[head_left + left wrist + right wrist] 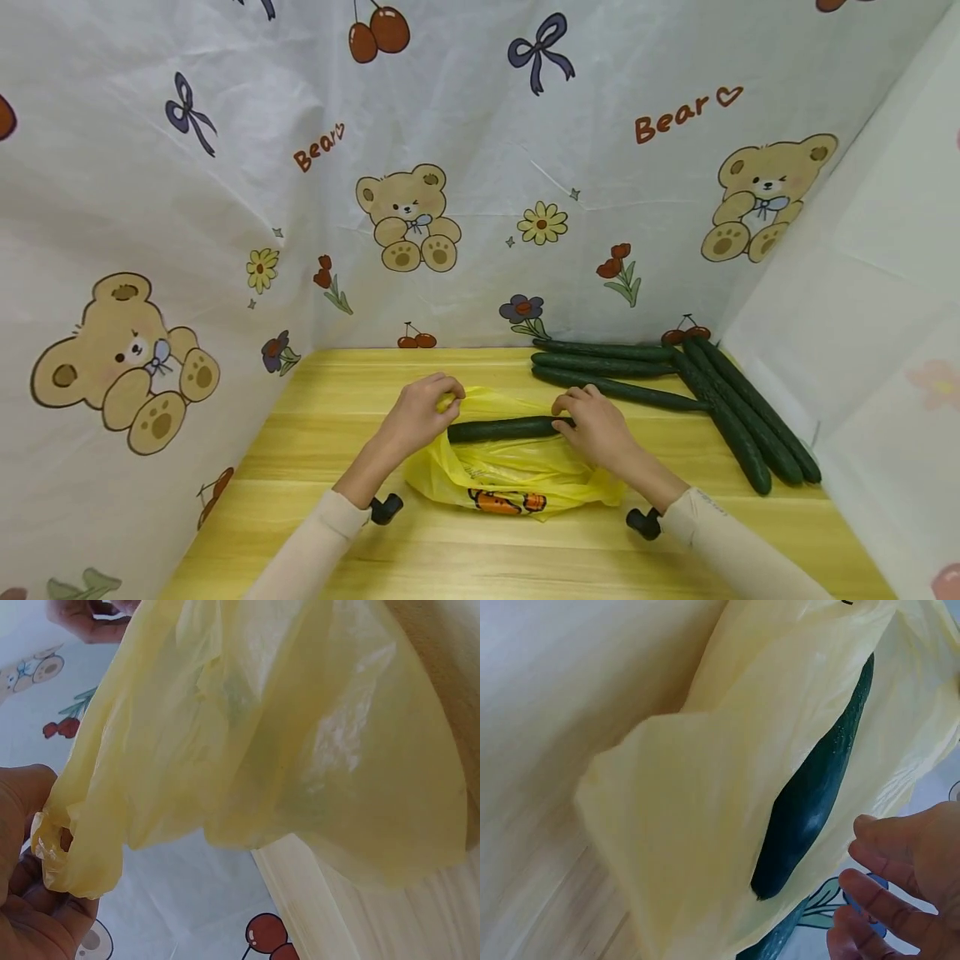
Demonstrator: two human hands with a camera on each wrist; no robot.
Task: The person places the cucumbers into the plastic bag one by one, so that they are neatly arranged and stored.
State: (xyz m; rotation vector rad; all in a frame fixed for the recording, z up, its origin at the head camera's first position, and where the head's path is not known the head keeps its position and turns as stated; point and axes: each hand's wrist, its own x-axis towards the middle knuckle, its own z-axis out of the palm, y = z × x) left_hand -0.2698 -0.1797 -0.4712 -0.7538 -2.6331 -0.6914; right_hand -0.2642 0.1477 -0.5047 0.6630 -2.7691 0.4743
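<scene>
A yellow plastic bag (517,473) with an orange printed picture lies on the table, its mouth spread. Across the mouth lies a dark green cucumber (498,430), partly inside the bag; the right wrist view shows the cucumber (810,795) running along the plastic. My left hand (424,410) pinches the bag's rim at the left; close up, the left hand's fingers (75,915) hold a bunched loop of the plastic. Beside the cucumber's right end is my right hand (597,427). In its wrist view the right hand (900,885) has loosely bent fingers, apart from the cucumber, with nothing between them.
Several more cucumbers lie at the right back of the wooden table (337,467): some crosswise, such as one cucumber (611,388), others slanting, such as another cucumber (750,408). A printed white sheet (480,167) with bears surrounds the table at back and sides.
</scene>
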